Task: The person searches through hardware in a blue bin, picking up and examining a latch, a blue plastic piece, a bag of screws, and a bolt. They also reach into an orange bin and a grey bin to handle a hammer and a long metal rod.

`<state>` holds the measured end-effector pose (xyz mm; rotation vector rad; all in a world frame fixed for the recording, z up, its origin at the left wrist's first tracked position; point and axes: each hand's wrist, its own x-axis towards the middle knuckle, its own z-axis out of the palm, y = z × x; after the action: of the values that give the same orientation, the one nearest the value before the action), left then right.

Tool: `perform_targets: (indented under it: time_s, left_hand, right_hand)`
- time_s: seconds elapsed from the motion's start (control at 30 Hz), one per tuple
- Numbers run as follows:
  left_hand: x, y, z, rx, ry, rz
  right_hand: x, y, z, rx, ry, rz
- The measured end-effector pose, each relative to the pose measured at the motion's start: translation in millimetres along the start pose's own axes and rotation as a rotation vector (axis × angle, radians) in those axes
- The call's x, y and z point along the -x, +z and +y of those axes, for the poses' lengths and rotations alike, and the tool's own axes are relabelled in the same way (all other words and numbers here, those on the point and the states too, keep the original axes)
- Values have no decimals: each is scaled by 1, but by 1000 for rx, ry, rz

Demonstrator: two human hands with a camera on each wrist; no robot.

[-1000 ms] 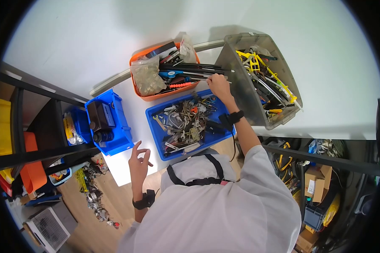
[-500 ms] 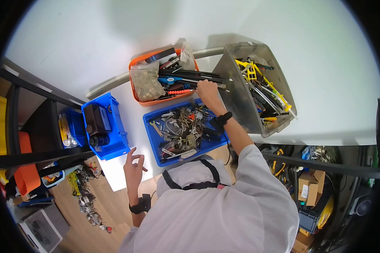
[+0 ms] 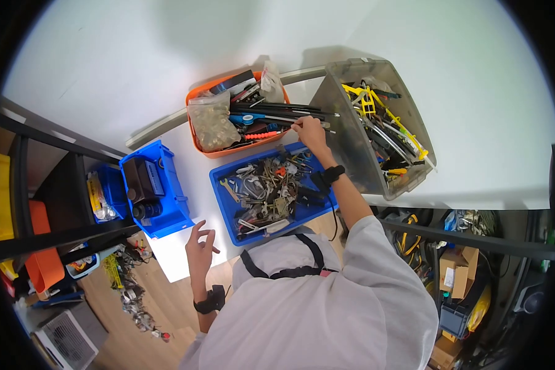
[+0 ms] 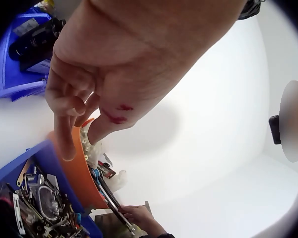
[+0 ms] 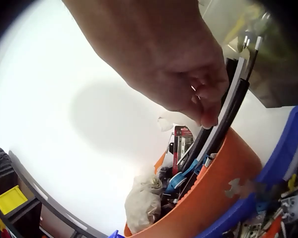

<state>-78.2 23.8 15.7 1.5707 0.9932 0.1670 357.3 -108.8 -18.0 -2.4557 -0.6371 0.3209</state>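
Note:
My right hand (image 3: 311, 134) is at the right rim of the orange bin (image 3: 194, 127); its thumb and fingertips (image 5: 208, 120) pinch a long black rod (image 5: 201, 140) among several rods and a pale strip (image 5: 231, 96). These stick out of the bin towards the grey translucent bin (image 3: 342, 132). My left hand (image 3: 199, 253) hangs in the air in front of the blue bin (image 3: 177, 198), fingers loosely bent and holding nothing. Below the orange bin lies a blue tray (image 3: 224, 203) full of mixed metal parts and tools.
Bags of small pieces (image 3: 214, 126) fill part of the orange bin. Dark bottles (image 3: 143, 182) stand in the blue bin. Yellow-handled tools (image 3: 368, 103) fill the grey bin. Shelf rails (image 3: 61, 232) run at the left, with more boxes beyond.
My right hand has shifted left along the rods, closer to the orange bin's rim. My left hand stays raised with little change. The head view has shifted slightly.

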Motion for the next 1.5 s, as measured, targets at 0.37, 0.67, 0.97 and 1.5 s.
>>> perform_targets:
  time_s: [0.37,0.67,0.97,1.5]
  left_hand:
    - [-6,12,10,-89,2,-21]
    - [-7,22,24,-105,9,-7]
    - [2,29,21,-117,14,9]
    - [4,46,37,-131,15,2]
  right_hand:
    - [79,-23,63,190,52,-160]
    - [94,31,143,197,248,-367]
    - [87,86,166,407,95,-232]
    - [92,79,181,416,-99,-226]
